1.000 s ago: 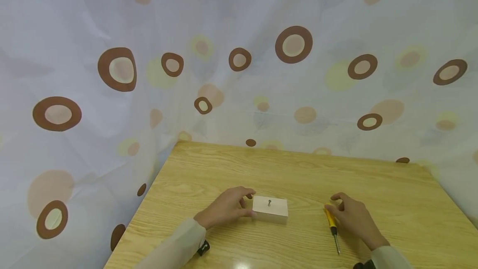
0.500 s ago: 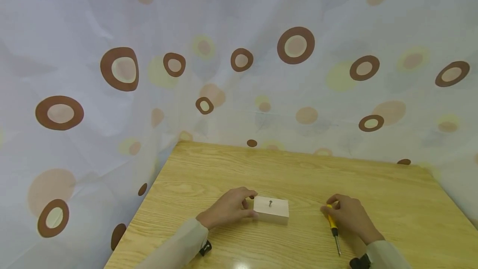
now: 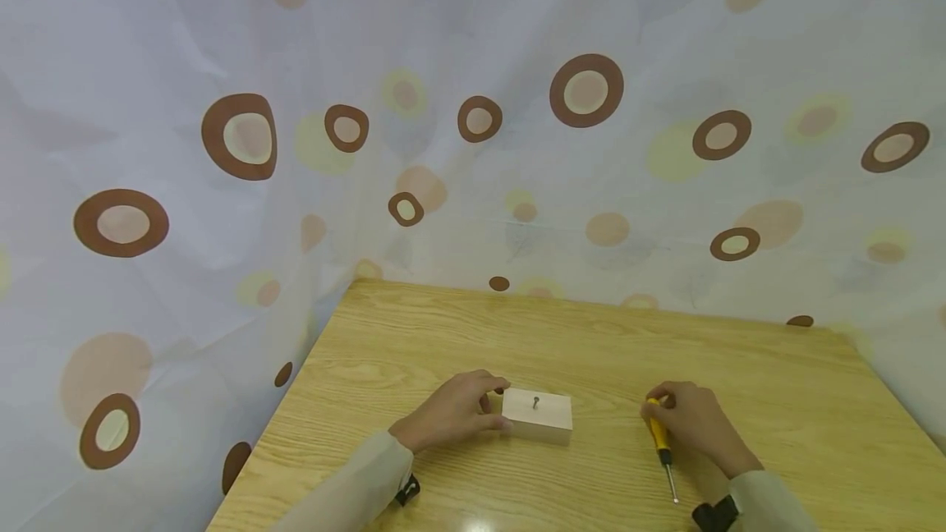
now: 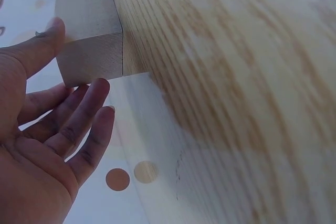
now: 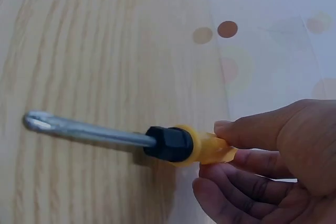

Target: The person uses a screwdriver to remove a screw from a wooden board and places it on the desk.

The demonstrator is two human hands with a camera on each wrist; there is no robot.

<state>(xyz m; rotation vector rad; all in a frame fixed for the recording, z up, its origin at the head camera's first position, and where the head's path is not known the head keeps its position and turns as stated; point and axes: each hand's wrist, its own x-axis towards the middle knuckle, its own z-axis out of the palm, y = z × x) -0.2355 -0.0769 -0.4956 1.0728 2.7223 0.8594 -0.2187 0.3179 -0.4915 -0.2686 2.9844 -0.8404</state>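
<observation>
A pale wooden block (image 3: 537, 415) lies on the table, with a small screw (image 3: 535, 402) standing in its top. My left hand (image 3: 452, 411) holds the block's left end between thumb and fingers; the left wrist view shows the thumb (image 4: 39, 51) against one face and fingertips at the end's far edge. To the right, my right hand (image 3: 698, 421) pinches the yellow handle of a screwdriver (image 3: 659, 437). In the right wrist view the screwdriver's black collar (image 5: 169, 144) and metal shaft (image 5: 94, 131) show, its tip close to the tabletop. The handle's end is partly hidden by the fingers.
The wood-grain table (image 3: 591, 343) ends at a white curtain (image 3: 517, 171) with brown and yellow dots, at the back and left. Dark bands (image 3: 715, 514) sit at both wrists. Light glares at the table's front.
My right thumb and fingers have come together on the screwdriver handle, and the screwdriver has shifted slightly. The left fingers have settled closer on the block, which stays in place.
</observation>
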